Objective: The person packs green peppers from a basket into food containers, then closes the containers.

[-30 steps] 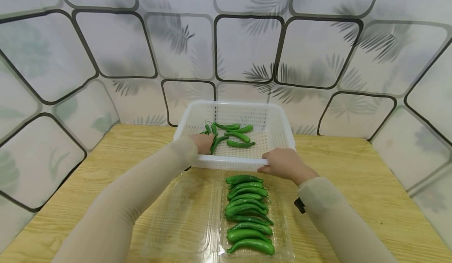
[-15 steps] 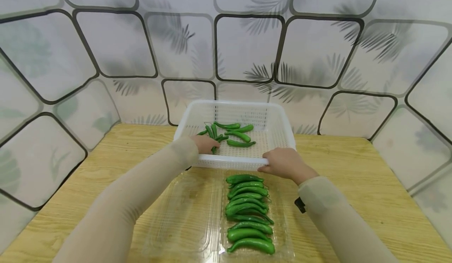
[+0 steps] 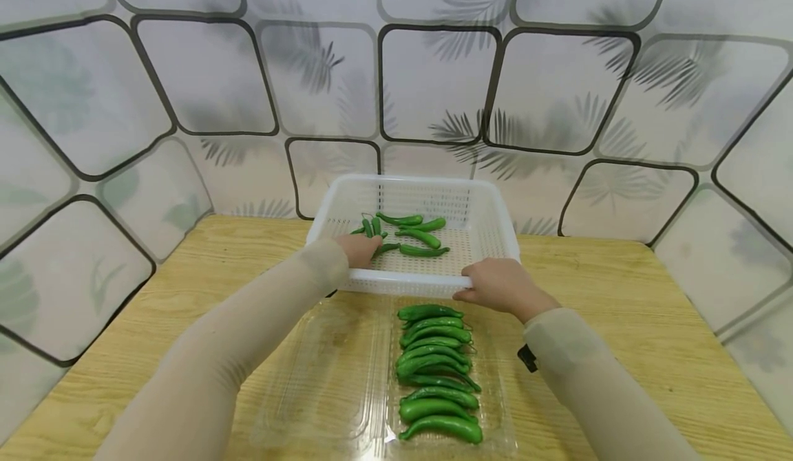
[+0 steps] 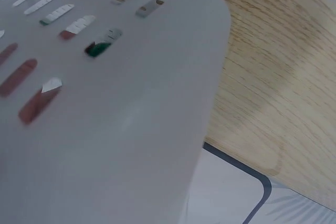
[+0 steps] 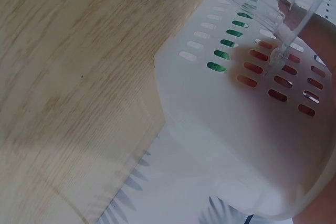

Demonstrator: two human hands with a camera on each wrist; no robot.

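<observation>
A white plastic basket (image 3: pixel 405 281) with slotted walls holds several loose green chili peppers (image 3: pixel 420 237). My left hand (image 3: pixel 359 249) reaches over its near left side and touches a small cluster of peppers (image 3: pixel 374 227). The undersides of its fingers are hidden, so a hold on a pepper cannot be made out. At the near right corner, my right hand (image 3: pixel 498 285) grips the basket's rim, thumb outside. In the right wrist view, fingers (image 5: pixel 307 22) show by the slotted wall (image 5: pixel 210 98). The left wrist view shows mostly the basket's outer wall (image 4: pixel 131 114).
In front of the basket, a clear plastic clamshell box (image 3: pixel 322 378) lies unfolded on the wooden table (image 3: pixel 626 323). Its right half bears a column of several green chili peppers (image 3: pixel 436 365). A patterned cloth wall (image 3: pixel 434 82) stands behind and at both sides.
My left hand has shifted slightly among the peppers, and those by its fingers have changed position. My right hand stays on the basket's rim.
</observation>
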